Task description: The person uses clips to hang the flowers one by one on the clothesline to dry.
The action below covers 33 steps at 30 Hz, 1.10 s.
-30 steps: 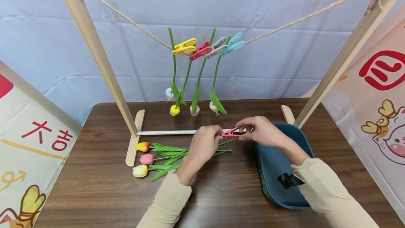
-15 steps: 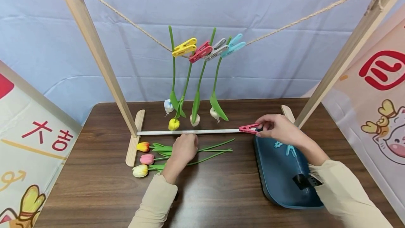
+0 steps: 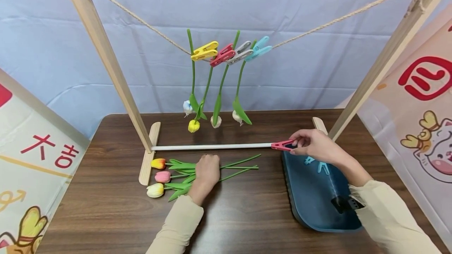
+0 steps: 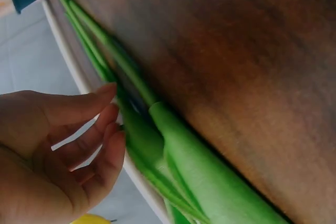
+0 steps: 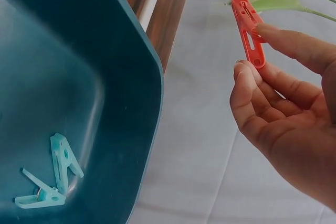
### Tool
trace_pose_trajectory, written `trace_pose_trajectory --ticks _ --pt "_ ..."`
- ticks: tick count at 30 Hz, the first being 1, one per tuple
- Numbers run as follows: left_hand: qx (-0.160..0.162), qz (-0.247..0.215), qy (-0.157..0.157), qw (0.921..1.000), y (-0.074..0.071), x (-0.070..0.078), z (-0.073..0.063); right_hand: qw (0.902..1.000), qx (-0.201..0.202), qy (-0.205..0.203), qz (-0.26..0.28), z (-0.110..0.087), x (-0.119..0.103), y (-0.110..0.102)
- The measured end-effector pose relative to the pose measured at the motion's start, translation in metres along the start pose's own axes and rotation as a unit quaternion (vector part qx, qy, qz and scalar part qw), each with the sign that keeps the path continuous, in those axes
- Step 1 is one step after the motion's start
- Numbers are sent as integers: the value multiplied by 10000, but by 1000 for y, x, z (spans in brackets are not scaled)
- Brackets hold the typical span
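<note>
Red peg (image 3: 282, 145) pinched in right hand (image 3: 314, 145), left hand (image 3: 207, 171) down on tulip stems (image 3: 233, 166).

Right grip clamped on the peg between thumb and fingertips, held at the back edge of the blue tray (image 3: 300, 199), just beside the end of the white rod (image 3: 212, 147). Left grip apart, fingers relaxed and loosely bent, resting over green stems of three tulips (image 3: 160, 176) lying flat on the wooden tabletop (image 3: 106, 207). Two pale blue pegs (image 5: 50, 179) lying in the tray. Above, four tulips hanging heads-down from the rope (image 3: 141, 20), clipped by yellow, red, grey and blue pegs (image 3: 231, 52) bunched at the sag.
</note>
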<state>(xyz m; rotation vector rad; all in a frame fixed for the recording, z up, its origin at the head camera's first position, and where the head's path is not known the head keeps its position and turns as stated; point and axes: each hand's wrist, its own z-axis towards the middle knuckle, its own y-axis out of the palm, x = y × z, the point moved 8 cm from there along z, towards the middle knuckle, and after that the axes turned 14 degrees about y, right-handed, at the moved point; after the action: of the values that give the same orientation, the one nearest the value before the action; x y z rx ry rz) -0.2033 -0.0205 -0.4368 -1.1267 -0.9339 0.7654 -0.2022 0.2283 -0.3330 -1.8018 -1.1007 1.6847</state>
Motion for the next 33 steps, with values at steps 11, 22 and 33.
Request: trace_pose_trajectory --ticks 11,22,33 --pt "-319 250 -133 9991 11 1 2 9996 -98 188 187 0 10 -1" --pt "-519 418 148 9977 12 7 0 9994 -189 263 135 -2 16 -1" --pt "-460 592 360 9965 14 9 0 9995 -226 176 130 -7 15 -1"
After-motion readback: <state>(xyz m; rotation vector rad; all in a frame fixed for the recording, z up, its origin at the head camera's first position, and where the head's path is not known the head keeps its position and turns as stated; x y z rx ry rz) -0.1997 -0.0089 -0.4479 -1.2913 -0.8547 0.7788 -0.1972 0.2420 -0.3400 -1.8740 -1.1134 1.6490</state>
